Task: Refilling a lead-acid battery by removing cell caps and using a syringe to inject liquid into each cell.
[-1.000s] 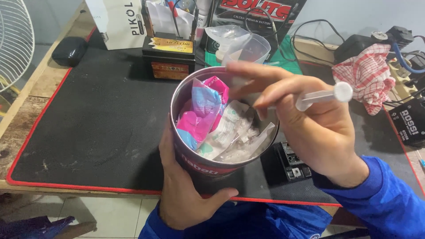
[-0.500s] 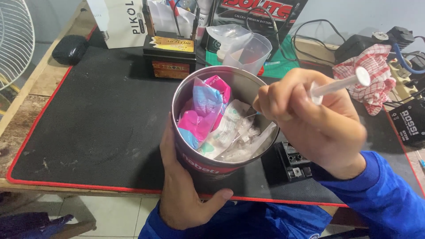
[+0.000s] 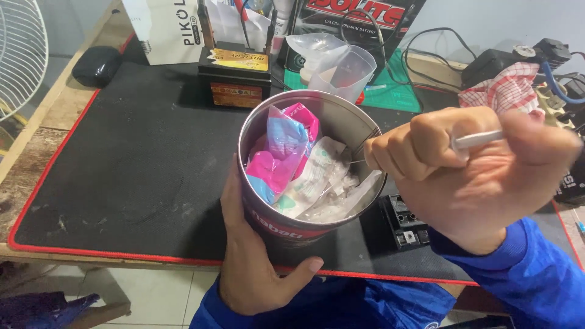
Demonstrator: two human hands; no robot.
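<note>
1. The left hand point(image 3: 253, 268) wraps around the lower side of a round metal tin point(image 3: 304, 225), holding it upright above the near edge of a black mat point(image 3: 140, 164).
2. The tin is silver with a red band near its base; its lid is off, and it is filled with pink and blue packets point(image 3: 283, 155) and clear sealed wrappers point(image 3: 326, 183).
3. The right hand point(image 3: 481, 176) is curled into a fist around a thin white syringe point(image 3: 478, 140), just right of the tin's rim.
</note>
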